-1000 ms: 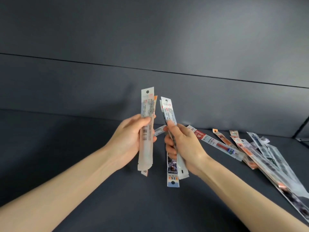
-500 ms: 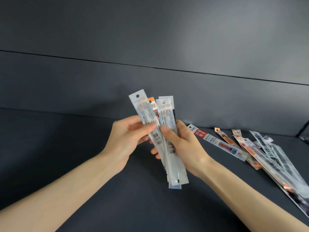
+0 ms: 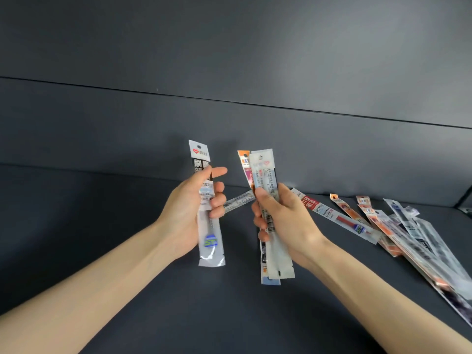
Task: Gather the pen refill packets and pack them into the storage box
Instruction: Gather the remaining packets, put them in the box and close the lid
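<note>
Packet in left hand: red heart logo, "ST" mark

A dark grey tabletop meets a matching panelled wall crossed by one seam.

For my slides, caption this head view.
One refill packet in the left hand, a small bundle in the right hand, loose packets on the dark table.
</note>
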